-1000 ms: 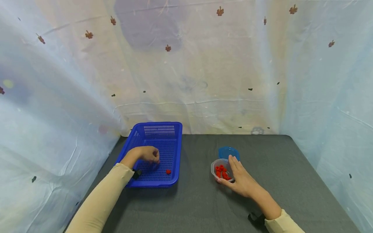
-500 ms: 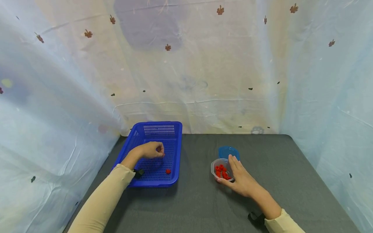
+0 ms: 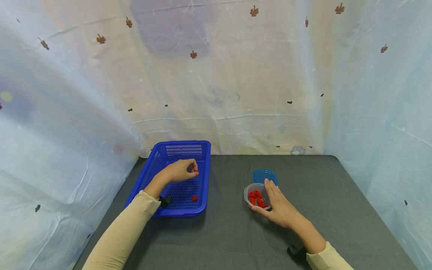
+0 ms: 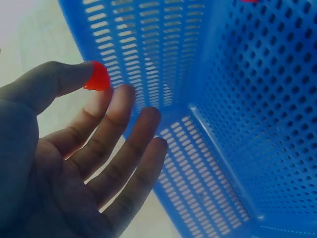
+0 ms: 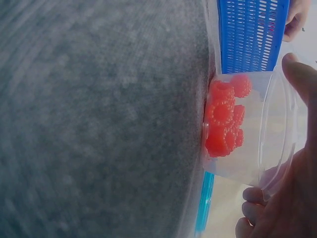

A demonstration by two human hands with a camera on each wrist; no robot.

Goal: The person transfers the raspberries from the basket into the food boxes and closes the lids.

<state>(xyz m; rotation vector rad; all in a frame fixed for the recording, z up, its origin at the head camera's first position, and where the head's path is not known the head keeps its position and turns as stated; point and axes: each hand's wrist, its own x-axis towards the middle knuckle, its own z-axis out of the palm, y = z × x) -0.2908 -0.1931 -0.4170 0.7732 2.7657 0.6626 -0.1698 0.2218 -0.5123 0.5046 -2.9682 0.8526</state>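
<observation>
Over the blue plastic basket (image 3: pixel 204 187), my left hand (image 3: pixel 180 170) pinches a red raspberry (image 4: pixel 99 77) between thumb and index finger. The other fingers of that hand are spread and slightly bent in the left wrist view. A second raspberry (image 3: pixel 194 198) lies on the basket floor near its front right. To the right, my right hand (image 3: pixel 282 210) holds a clear plastic tub (image 5: pixel 255 158) at its rim, thumb on one side and fingers on the other. Several raspberries (image 5: pixel 221 111) lie in the bottom of the tub.
A blue lid (image 3: pixel 262 175) lies on the dark grey tabletop (image 3: pixel 229 232) just behind the tub. Bare tabletop separates basket and tub. A pale patterned curtain (image 3: pixel 236 82) stands behind the table and along both sides.
My left hand has risen from lower in the basket and moved right and back, and a raspberry now shows at its fingertips. The right hand and the tub have stayed put.
</observation>
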